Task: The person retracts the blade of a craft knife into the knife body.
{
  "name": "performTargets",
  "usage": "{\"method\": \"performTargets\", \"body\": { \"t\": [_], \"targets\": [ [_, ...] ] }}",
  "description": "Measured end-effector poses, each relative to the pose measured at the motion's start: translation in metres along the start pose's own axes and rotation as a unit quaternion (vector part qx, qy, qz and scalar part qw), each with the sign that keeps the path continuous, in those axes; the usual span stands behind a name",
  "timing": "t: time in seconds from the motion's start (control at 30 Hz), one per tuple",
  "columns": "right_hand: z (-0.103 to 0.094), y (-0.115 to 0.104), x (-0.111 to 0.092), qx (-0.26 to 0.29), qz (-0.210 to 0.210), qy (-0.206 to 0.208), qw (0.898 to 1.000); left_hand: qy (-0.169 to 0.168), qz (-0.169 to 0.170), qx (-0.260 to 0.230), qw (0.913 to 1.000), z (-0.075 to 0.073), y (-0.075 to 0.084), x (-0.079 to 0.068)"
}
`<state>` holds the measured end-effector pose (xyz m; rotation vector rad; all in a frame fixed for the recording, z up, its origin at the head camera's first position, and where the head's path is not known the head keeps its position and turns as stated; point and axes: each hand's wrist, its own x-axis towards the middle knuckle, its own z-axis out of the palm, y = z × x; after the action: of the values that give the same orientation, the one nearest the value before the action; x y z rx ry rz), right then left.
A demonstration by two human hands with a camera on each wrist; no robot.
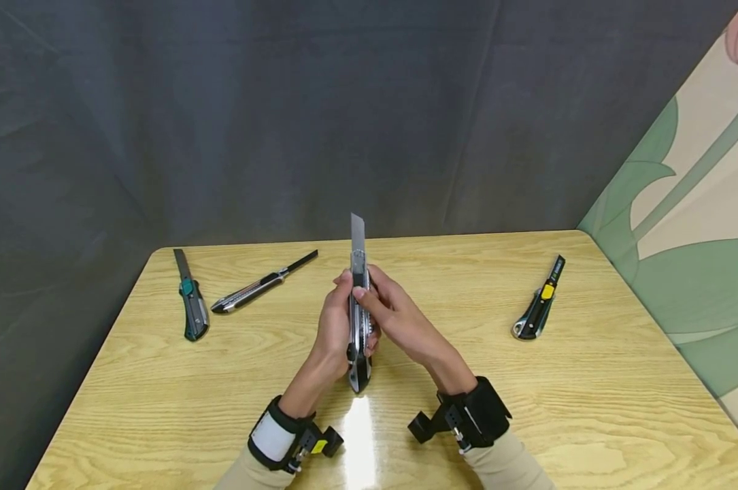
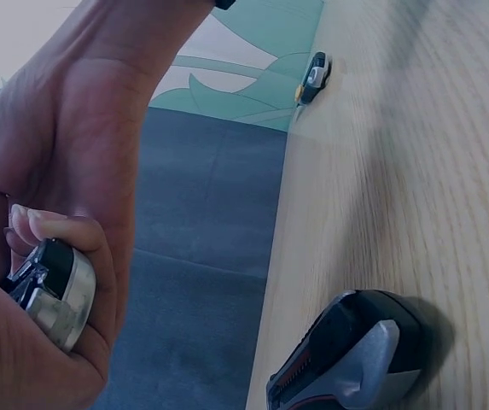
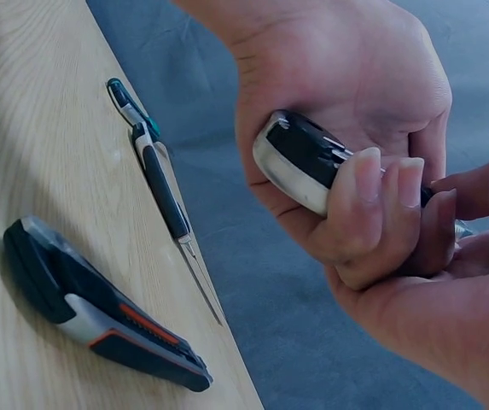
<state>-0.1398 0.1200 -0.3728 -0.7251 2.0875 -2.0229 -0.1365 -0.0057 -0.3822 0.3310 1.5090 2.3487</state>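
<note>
A large snap-off utility knife point(image 1: 359, 327) with a silver and black handle stands between the two hands, its long blade point(image 1: 358, 235) extended and pointing away. My left hand point(image 1: 332, 323) grips the handle, fingers curled round it with the nails showing in the right wrist view. My right hand point(image 1: 408, 327) holds the knife from the other side, its thumb on the front of the handle near the blade end. Beneath the hands, a black and grey utility knife with orange trim point(image 3: 107, 307) lies on the table; in the head view it is mostly hidden.
On the wooden table point(image 1: 222, 408), a dark green utility knife point(image 1: 194, 306) and a slim silver one point(image 1: 252, 289) lie at the left. A black and yellow utility knife point(image 1: 537, 299) lies at the right. A dark curtain point(image 1: 344, 116) hangs behind.
</note>
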Motion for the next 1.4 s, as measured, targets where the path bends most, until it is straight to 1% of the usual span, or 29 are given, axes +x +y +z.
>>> {"method": "performTargets", "body": {
  "t": [0.1, 0.2, 0.3, 0.4, 0.53, 0.63, 0.8, 0.93, 1.13, 1.2, 1.3, 1.4],
  "targets": [
    [0.001, -0.008, -0.002, 0.001, 0.007, 0.004, 1.0, 0.003, 0.001, 0.004, 1.0, 0.001, -0.001, 0.0],
    [0.005, -0.019, -0.004, -0.004, 0.016, 0.021, 1.0, 0.009, 0.005, 0.008, 0.9999, 0.002, -0.002, -0.001],
    [0.011, -0.029, -0.005, -0.005, 0.027, 0.053, 0.998, 0.014, 0.013, 0.014, 0.9997, 0.004, -0.003, -0.001],
    [0.016, -0.033, -0.004, -0.007, 0.027, 0.094, 0.995, 0.012, 0.023, 0.026, 0.9993, 0.007, -0.003, -0.001],
    [0.015, -0.014, -0.001, -0.009, 0.009, 0.136, 0.991, 0.007, 0.024, 0.04, 0.9989, 0.009, -0.003, -0.001],
    [0.013, 0.0, 0.001, -0.003, -0.003, 0.154, 0.988, 0.001, 0.021, 0.038, 0.999, 0.009, -0.004, -0.001],
    [0.012, 0.001, 0.002, 0.0, -0.013, 0.164, 0.986, -0.007, 0.024, 0.034, 0.9991, 0.01, -0.004, -0.002],
    [0.012, 0.003, 0.002, -0.004, -0.006, 0.167, 0.986, -0.006, 0.026, 0.034, 0.9991, 0.009, -0.004, -0.002],
    [0.014, 0.008, 0.005, -0.025, -0.017, 0.162, 0.986, 0.018, 0.006, 0.033, 0.9993, 0.007, -0.004, -0.002],
    [0.015, 0.008, 0.006, -0.027, -0.02, 0.16, 0.987, 0.022, 0.0, 0.03, 0.9993, 0.006, -0.004, -0.002],
    [0.015, 0.006, 0.005, -0.027, -0.015, 0.159, 0.987, 0.018, -0.003, 0.027, 0.9995, 0.006, -0.004, -0.002],
    [0.015, -0.003, 0.003, -0.026, -0.005, 0.156, 0.987, 0.016, -0.003, 0.019, 0.9997, 0.006, -0.004, -0.001]
  ]
}}
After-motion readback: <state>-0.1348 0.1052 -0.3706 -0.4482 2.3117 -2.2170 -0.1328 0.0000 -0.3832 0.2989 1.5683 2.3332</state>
